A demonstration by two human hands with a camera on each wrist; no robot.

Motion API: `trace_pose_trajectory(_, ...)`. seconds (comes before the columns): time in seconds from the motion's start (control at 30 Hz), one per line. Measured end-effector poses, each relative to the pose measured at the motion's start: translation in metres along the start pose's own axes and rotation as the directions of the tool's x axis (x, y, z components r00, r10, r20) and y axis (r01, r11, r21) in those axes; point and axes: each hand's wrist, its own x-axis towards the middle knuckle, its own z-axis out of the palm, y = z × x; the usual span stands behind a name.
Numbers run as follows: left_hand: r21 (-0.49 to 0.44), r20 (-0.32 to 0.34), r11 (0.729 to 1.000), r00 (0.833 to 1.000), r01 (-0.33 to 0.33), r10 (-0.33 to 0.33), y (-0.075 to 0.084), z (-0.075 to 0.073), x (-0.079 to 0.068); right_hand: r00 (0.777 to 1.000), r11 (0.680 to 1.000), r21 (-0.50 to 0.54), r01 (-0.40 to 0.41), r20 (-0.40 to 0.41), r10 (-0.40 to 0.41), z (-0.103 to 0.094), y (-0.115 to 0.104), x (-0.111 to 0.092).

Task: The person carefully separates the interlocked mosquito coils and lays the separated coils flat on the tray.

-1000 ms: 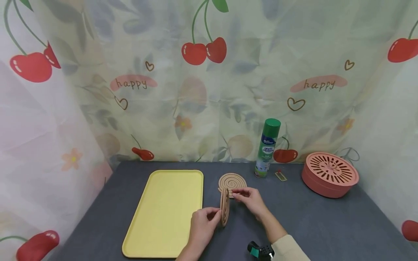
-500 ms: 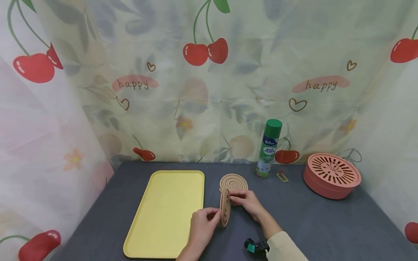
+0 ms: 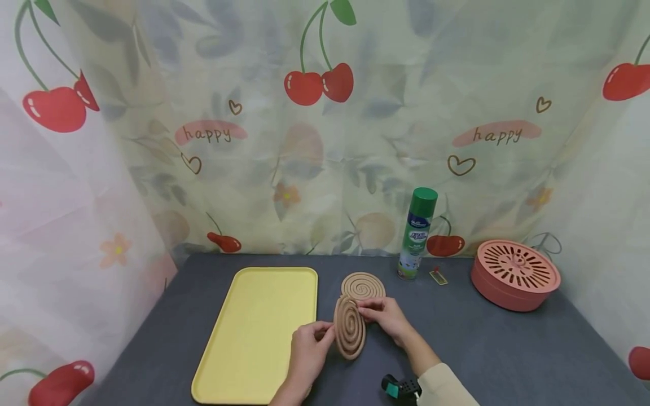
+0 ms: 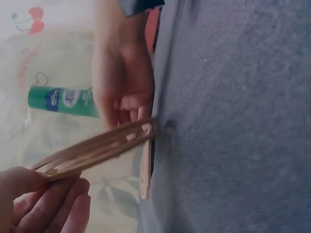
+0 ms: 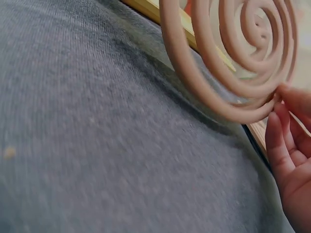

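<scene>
A tan mosquito coil [image 3: 350, 328] is held up on edge between my two hands, its spiral face visible in the head view. My left hand [image 3: 307, 352] pinches its left edge between thumb and fingers, which the left wrist view shows close up on the coil [image 4: 97, 150]. At the opposite edge, my right hand [image 3: 390, 320] pinches the rim with thumb and fingertips; the right wrist view shows these fingers [image 5: 278, 141] at the coil [image 5: 209, 92]. Just behind lies a second mosquito coil [image 3: 363, 283], flat on the dark tabletop and partly covered by the raised one.
A yellow tray [image 3: 259, 332] lies left of the hands. A green-capped spray can [image 3: 416, 234] stands at the back, beside a small flat gold-coloured piece [image 3: 438, 276]. To the right sits a round pink slotted container [image 3: 515, 276]. A patterned curtain [image 3: 325, 169] hangs behind the table.
My right hand has come in to the raised coil's edge and grips it. The coil has turned from nearly edge-on to showing more of its face, and my left hand has shifted slightly left.
</scene>
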Motion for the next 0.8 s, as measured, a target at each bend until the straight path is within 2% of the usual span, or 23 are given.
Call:
trace_pose_trajectory(0.1,-0.079,0.040,0.996,0.998,0.050,-0.047,-0.002,-0.003,0.003,1.000,1.000,0.019,-0.015,0.014,0.015,-0.005,-0.001,-0.004)
trace_pose_trajectory(0.27,-0.184,0.080,0.978,0.993,0.096,-0.082,-0.005,-0.009,0.007,0.997,0.996,0.077,-0.050,0.068,0.044,-0.014,-0.004,-0.012)
trace_pose_trajectory(0.37,-0.248,0.112,0.961,0.989,0.123,-0.098,-0.005,-0.013,0.008,0.991,0.985,0.156,-0.080,0.117,0.062,-0.018,-0.006,-0.016)
trace_pose_trajectory(0.47,-0.298,0.153,0.943,0.982,0.149,-0.107,-0.003,-0.016,0.008,0.985,0.959,0.253,-0.124,0.150,0.088,-0.022,-0.007,-0.019)
trace_pose_trajectory(0.57,-0.324,0.189,0.931,0.976,0.166,-0.108,-0.001,-0.019,0.009,0.981,0.937,0.312,-0.156,0.156,0.111,-0.025,-0.008,-0.022)
trace_pose_trajectory(0.8,-0.324,0.219,0.928,0.969,0.184,-0.116,-0.003,-0.021,0.011,0.982,0.923,0.342,-0.178,0.120,0.145,-0.028,-0.013,-0.029)
